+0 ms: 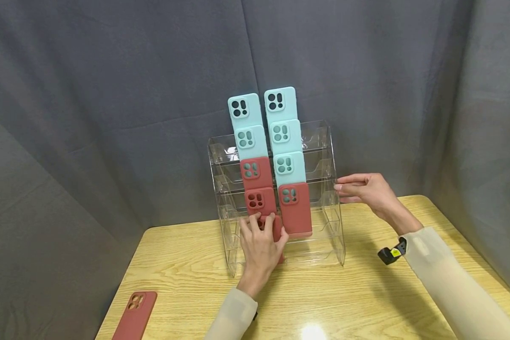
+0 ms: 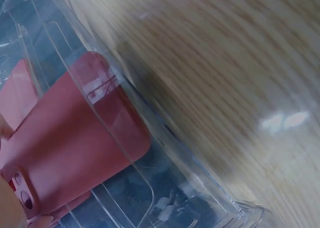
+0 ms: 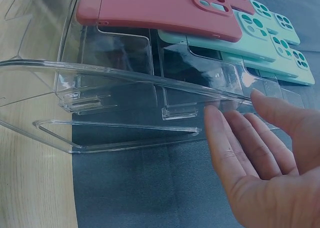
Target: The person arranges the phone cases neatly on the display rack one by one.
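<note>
In the head view my left hand [image 1: 259, 245] holds a red phone case [image 1: 276, 230] at the bottom tier of a clear acrylic display rack [image 1: 318, 257]. Its fingers reach over the camera-hole end, and the thumb lies along the right side. The left wrist view shows this case's lower end [image 2: 100, 113] behind the rack's clear front lip. My right hand [image 1: 371, 193] is at the rack's right side, fingers fairly straight and fingertips right at the panel edge. In the right wrist view the thumb and fingers [image 3: 220, 143] hold no case.
Two columns of cases climb the rack: light-blue ones [image 1: 289, 165] above, red ones [image 1: 295, 215] below. Another red case [image 1: 137, 314] lies on the wooden table [image 1: 182, 264] at front left. Grey curtains [image 1: 153, 118] stand behind and to both sides.
</note>
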`<state>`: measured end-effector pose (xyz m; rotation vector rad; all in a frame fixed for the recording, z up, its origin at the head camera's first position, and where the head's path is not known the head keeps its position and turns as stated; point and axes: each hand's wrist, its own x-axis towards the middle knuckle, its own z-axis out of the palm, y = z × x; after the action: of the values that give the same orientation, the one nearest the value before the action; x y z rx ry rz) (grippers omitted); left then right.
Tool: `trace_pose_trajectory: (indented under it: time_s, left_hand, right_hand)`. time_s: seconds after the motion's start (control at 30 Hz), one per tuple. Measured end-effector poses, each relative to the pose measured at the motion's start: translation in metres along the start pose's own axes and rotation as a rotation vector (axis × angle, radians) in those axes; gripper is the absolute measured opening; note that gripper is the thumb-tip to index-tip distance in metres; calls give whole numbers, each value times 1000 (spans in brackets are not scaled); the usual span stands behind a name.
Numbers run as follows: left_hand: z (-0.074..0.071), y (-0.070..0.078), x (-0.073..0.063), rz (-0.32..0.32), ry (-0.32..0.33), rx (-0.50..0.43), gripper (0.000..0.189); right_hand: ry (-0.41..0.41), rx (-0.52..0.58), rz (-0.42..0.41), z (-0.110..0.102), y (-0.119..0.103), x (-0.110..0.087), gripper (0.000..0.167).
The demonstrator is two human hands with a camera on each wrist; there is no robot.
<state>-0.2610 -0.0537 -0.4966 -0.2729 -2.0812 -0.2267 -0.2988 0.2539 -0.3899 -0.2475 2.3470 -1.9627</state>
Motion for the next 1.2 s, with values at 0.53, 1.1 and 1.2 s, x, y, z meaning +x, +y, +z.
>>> trace_pose_trajectory:
  time_s: [0.53, 1.1, 1.2]
  left_hand:
    - [-9, -3, -2, -4, -55, 35, 47]
    - [-15, -4, -2, -24, -95, 4, 49]
    - [-14, -1, -1, -39, -83, -5, 47]
  right_hand:
    - [3, -17, -3, 1, -1, -1, 51]
    - [0, 19, -16, 3, -1, 0, 52]
    - [-4, 21, -17, 1, 0, 0, 52]
